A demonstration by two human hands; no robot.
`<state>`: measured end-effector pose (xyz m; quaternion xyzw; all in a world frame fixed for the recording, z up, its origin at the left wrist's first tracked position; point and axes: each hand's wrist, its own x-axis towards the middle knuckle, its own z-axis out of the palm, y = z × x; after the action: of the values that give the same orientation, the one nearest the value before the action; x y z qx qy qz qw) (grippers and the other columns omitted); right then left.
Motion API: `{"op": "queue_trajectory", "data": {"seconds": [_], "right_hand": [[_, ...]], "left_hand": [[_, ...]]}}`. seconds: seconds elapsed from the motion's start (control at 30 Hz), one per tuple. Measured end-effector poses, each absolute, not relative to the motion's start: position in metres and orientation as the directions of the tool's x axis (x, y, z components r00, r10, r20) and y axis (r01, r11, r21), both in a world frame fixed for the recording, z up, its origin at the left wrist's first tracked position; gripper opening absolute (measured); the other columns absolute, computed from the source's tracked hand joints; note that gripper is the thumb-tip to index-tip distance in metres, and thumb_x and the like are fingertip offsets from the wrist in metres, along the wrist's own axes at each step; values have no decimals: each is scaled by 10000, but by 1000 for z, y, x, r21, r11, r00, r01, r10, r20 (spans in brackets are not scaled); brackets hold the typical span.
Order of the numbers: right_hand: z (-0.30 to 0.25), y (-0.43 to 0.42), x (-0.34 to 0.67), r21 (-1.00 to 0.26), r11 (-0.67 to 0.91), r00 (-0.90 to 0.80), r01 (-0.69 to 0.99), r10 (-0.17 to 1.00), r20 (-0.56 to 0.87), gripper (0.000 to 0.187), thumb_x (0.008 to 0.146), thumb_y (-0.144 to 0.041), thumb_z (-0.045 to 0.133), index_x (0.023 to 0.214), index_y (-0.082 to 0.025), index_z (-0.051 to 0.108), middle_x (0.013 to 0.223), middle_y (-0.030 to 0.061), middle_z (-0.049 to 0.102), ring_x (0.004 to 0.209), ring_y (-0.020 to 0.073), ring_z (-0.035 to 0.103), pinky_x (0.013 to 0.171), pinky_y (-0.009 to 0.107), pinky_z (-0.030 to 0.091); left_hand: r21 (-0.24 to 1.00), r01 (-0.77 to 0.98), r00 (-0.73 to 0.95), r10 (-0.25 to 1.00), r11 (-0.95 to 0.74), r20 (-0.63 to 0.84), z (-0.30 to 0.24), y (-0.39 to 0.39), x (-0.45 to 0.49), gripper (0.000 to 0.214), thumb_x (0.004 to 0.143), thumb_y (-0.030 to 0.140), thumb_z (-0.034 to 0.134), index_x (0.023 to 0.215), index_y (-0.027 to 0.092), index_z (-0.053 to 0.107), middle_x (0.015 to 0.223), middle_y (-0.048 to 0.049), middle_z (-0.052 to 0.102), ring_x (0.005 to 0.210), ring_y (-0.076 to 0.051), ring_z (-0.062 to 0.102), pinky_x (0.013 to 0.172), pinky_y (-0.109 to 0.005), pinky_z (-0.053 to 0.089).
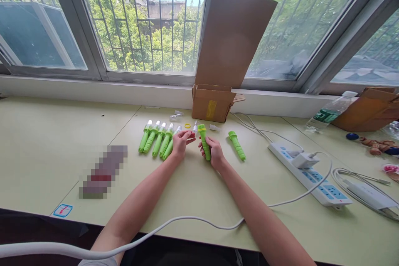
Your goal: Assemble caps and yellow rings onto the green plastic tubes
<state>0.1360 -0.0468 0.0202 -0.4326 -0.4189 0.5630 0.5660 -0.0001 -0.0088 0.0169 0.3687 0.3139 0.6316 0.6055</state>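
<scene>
My right hand (213, 149) is wrapped round a green flashlight-shaped handle (205, 145), held upright with a yellow ring (202, 126) at its wide top. To its left, my left hand (181, 143) has its fingers stretched out and apart, with nothing visible in them. Just beyond those fingertips is a clear plastic cap (195, 126). Several green handles with clear caps (159, 139) lie in a row left of my left hand, which partly covers the last one. A capless green handle (237, 146) lies at the right. Behind the hands rests a loose yellow ring (187, 125).
Other clear caps (214, 128) lie near an open cardboard box (210, 106) by the window. On the right are a white power strip (307, 174), a charger with cable (368, 193) and a plastic bottle (330, 112). A white cable (187, 218) crosses the front. A blurred-out object (104, 172) lies left.
</scene>
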Motion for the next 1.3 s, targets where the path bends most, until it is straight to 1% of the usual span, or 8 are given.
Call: {"op": "queue_trajectory", "data": {"seconds": [0.17, 0.37, 0.57, 0.83, 1.13, 1.3], "right_hand": [[20, -46, 137, -955, -15, 9, -297, 1000, -18, 353, 745, -452, 601, 953, -167, 588, 685, 31, 634, 439, 100, 485, 376, 226, 343], [20, -46, 137, -953, -26, 9, -303, 1000, -30, 348, 732, -443, 613, 945, -168, 595, 666, 30, 629, 446, 108, 490, 372, 229, 339], [20, -47, 137, -951, -23, 18, -309, 999, -30, 328, 737, -437, 610, 932, -173, 597, 652, 25, 622, 444, 112, 487, 373, 235, 342], [20, -46, 137, -955, -35, 14, -295, 999, -41, 338, 737, -441, 597, 942, -172, 593, 632, 21, 615, 434, 113, 483, 373, 237, 335], [22, -48, 136, -951, -34, 5, -307, 999, -37, 327, 738, -431, 599, 936, -172, 592, 657, 29, 622, 447, 113, 485, 376, 232, 333], [22, -48, 137, -950, -37, 6, -309, 999, -41, 329, 739, -431, 603, 942, -171, 598, 656, 30, 621, 453, 113, 486, 382, 232, 343]], "left_hand": [[844, -532, 2, 997, -69, 83, 18, -10, 0, 196, 683, 255, 711, 797, 99, 680, 787, -102, 700, 778, -205, 685, 841, -471, 555], [841, -538, 2, 998, -58, 70, 18, -10, 0, 252, 651, 278, 739, 804, 83, 692, 783, -110, 700, 771, -208, 682, 845, -477, 542], [833, -551, 3, 998, -50, 62, 18, -9, 0, 251, 642, 258, 748, 810, 79, 694, 773, -108, 699, 761, -204, 679, 840, -468, 545], [798, -602, 42, 999, 11, 18, 19, -8, -2, 269, 609, 231, 782, 805, 77, 679, 777, -108, 705, 754, -200, 684, 873, -463, 529], [764, -644, 67, 998, 36, 10, 18, -6, -3, 207, 634, 196, 745, 785, 84, 659, 777, -98, 704, 747, -181, 683, 883, -445, 530], [768, -640, 71, 997, 34, 15, 17, -6, -4, 212, 635, 200, 751, 787, 84, 660, 772, -91, 699, 742, -176, 681, 880, -442, 534]]}}
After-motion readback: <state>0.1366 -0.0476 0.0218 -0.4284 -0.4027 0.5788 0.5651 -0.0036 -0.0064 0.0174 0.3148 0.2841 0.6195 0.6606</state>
